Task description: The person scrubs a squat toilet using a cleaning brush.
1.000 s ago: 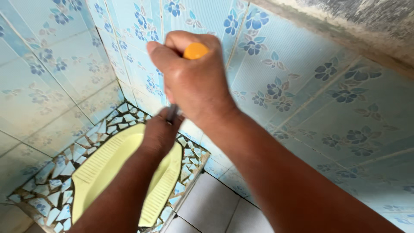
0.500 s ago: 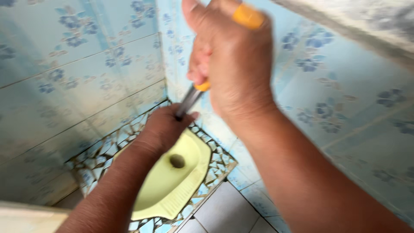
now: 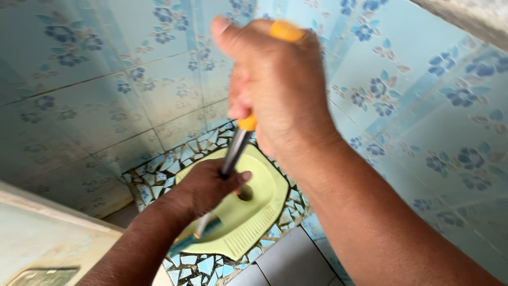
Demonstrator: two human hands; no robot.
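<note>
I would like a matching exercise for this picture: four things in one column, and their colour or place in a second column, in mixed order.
Things:
1. tool handle
2. squat toilet pan
3. wall tiles
4. left hand

Descriptions:
A. pale green
B. light blue with dark blue flowers
C. orange, in the right hand
D. gripping the metal shaft low down

Pairs: 1-C, 2-A, 3-B, 4-D

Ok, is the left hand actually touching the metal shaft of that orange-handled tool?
Touching. In the head view the left hand is closed around the metal shaft, which runs down into its grip from the orange handle held by the right hand.
</note>
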